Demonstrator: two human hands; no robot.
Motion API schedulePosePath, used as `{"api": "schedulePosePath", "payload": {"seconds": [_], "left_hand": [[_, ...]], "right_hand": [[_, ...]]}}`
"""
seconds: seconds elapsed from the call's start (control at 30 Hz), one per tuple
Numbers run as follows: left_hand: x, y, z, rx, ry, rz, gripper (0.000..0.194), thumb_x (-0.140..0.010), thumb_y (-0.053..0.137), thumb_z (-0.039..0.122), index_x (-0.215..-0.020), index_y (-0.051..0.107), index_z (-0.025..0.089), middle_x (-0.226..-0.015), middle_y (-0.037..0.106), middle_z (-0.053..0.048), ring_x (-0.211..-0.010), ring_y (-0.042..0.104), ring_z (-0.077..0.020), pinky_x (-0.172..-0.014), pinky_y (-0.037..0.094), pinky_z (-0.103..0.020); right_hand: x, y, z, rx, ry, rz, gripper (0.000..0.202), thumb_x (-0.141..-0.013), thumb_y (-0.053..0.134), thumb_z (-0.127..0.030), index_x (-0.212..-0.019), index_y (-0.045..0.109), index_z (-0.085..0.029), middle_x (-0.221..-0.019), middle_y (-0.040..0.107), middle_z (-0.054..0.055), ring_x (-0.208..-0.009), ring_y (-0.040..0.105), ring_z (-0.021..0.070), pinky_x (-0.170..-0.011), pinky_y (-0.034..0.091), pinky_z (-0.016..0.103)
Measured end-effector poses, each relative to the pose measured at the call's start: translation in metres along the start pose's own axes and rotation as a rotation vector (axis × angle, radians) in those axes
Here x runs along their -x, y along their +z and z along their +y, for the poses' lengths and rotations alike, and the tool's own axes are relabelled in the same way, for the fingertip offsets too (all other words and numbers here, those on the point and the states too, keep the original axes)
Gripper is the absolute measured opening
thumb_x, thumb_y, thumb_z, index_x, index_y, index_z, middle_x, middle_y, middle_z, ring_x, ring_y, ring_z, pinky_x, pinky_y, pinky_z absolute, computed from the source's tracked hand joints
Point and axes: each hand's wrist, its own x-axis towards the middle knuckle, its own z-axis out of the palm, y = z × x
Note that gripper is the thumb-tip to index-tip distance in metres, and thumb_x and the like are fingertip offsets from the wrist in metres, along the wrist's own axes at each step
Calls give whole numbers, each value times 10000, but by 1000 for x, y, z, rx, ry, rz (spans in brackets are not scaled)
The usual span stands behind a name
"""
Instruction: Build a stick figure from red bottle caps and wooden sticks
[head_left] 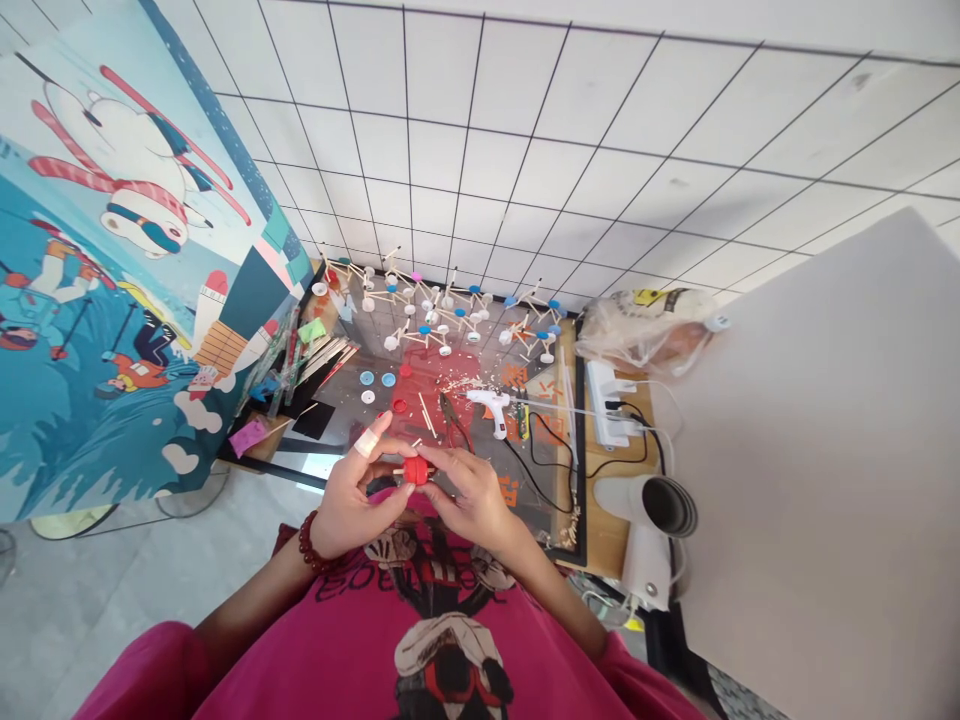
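Close to my body, a pair of red bottle caps [415, 470] sits between my fingertips, with a thin wooden stick showing at the side. My left hand [358, 500] pinches the caps from the left; its index finger, wrapped in a white bandage, is raised. From the right, the thumb and fingers of my right hand [469, 492] close on the same caps. Just beyond my hands lie pliers [450, 412], two loose wooden sticks [428, 414] and a red cap [400, 406]. A white glue gun [491, 408] rests to their right.
Several stick-and-cap models [442, 315] stand along the wall. Blue caps [367, 378] and a bundle of sticks [326, 360] lie left. At right are a power strip [611, 405], black cables [540, 465], paper cups [664, 505] and a plastic bag [645, 325].
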Motion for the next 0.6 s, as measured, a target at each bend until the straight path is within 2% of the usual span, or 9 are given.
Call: {"api": "schedulePosePath", "payload": {"seconds": [0.13,0.27,0.43,0.6], "left_hand": [[-2,5,4,50,-61,13,791,-816,682,131,-1514,344,288,-1099,679,-52,-932,693,-159,-834,608,-292],[-6,9,12,116,-178,32,794,-790,691,120,-1499,365,269,-1060,680,-46,-945,685,-159,-821,604,-273],[-7,13,12,248,-252,90,860,-736,721,93,-1491,348,268,-988,675,-21,-914,682,-156,-781,598,-264],[-2,19,5,373,-269,163,840,-737,731,97,-1466,360,290,-986,652,-9,-834,656,-126,-763,596,-277]], "right_hand": [[2,1,1,75,-34,40,484,-906,601,-220,-1380,525,-281,-1078,738,87,-905,716,212,-771,590,341],[5,4,3,116,-55,49,423,-906,581,-168,-1304,590,-311,-1059,735,62,-897,714,181,-751,594,298],[5,6,3,46,-41,103,434,-886,585,-101,-1276,603,-292,-1071,724,61,-897,718,161,-735,602,269],[4,7,-2,-87,23,123,402,-880,624,-119,-1246,613,-285,-1015,741,52,-886,732,168,-749,610,275]]}}
